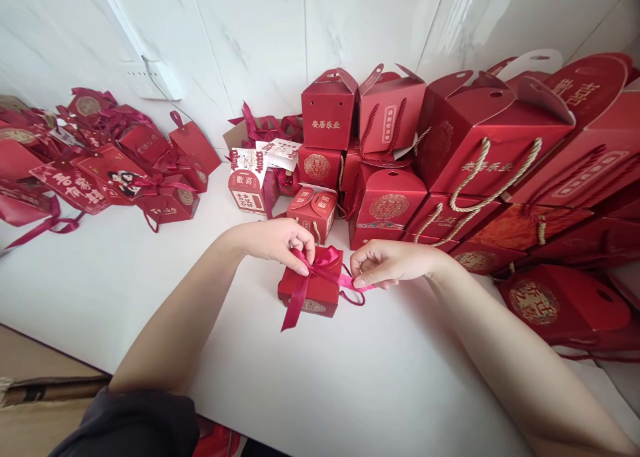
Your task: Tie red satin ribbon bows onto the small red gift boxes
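Note:
A small red gift box (pixel 309 290) with a gold round emblem sits on the white table (pixel 320 377) in front of me. On its top lies a crimson ribbon (pixel 300 297) looped into a bow, one tail hanging over the near side. My left hand (pixel 286 243) pinches the bow near its knot. To the right of the box, my right hand (pixel 383 263) is closed on the ribbon's other end and holds it out sideways. A dark red cord handle shows between the box and my right hand.
Beyond the box stand small red boxes (pixel 313 210) and stacked ones (pixel 327 123). Large red boxes with gold cord handles (pixel 493 137) fill the right side. Ribboned boxes and cards (pixel 115 170) are piled at the left. A tiled wall (pixel 265 30) with a socket (pixel 150 80) rises behind.

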The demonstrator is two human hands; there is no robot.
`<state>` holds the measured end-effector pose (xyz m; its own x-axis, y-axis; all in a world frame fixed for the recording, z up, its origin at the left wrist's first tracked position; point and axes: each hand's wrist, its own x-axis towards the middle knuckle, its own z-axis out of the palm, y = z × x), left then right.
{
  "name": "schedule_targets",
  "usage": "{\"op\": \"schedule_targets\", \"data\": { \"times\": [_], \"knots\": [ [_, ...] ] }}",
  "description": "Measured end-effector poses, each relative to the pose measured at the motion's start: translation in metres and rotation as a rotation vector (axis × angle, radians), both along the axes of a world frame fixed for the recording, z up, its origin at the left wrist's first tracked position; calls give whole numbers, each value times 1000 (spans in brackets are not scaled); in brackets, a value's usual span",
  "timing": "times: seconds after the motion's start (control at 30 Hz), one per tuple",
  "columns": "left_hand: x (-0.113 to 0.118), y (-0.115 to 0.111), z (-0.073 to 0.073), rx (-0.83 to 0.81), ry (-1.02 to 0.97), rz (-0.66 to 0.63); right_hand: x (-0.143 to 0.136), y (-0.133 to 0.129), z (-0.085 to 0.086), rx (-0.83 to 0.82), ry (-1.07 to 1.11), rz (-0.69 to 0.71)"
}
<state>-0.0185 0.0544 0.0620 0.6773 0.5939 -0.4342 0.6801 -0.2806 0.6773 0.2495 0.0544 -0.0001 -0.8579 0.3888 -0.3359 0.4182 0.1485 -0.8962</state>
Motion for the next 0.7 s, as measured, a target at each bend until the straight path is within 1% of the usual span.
{"op": "schedule_targets", "data": {
  "times": [0.17,0.23,0.33,0.4,0.47,0.5,0.53,0.6,0.7],
  "knots": [
    [2,-1,1,-32,66,42,3,2,3,5,-46,71],
    [7,-3,-1,-3,22,47,6,2,7,-1,-70,122],
    [15,-5,-6,83,-110,69,14,1,14,8,-162,179],
    [18,-5,-9,100,-151,95,22,-1,19,75,-258,132],
    [18,-4,-11,71,-146,104,31,-4,26,193,-319,17],
    [18,-4,-11,49,-144,102,34,-5,30,254,-316,-47],
    [17,-3,-11,26,-148,97,37,-7,34,308,-285,-103],
    [15,-2,-11,-17,-174,76,36,-11,41,394,-157,-180],
    [14,-2,-11,-65,-214,43,22,-13,42,499,81,-238]
  ]
}}
